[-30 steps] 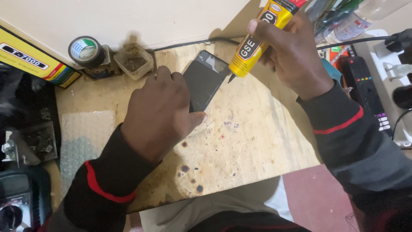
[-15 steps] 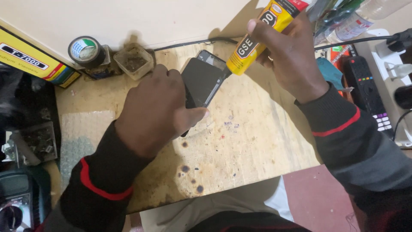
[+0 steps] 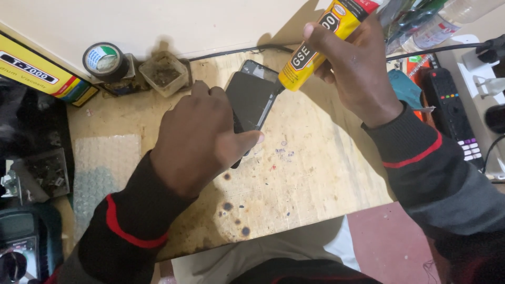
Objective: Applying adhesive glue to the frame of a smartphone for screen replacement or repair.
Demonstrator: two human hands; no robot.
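My left hand (image 3: 202, 139) grips a black phone (image 3: 253, 97) by its lower end, holding it tilted on the stained wooden board (image 3: 305, 173). A yellow glue tube (image 3: 310, 50) is held in my right hand (image 3: 357, 68), its nozzle pointing down at the phone's upper right edge. The nozzle tip touches or hovers just over that edge; I cannot tell which. The lower part of the phone is hidden under my left hand.
A roll of dark tape (image 3: 103, 60) and a small dirty square tub (image 3: 164, 73) stand at the back. A yellow box (image 3: 42, 71) lies at the left, bubble wrap (image 3: 102, 179) below it. A black cable (image 3: 226, 52) runs along the wall. A remote control (image 3: 452, 110) lies at the right.
The tube has tilted and risen slightly, its nozzle shifting up along the phone's right edge. My left hand has turned the phone a little upward.
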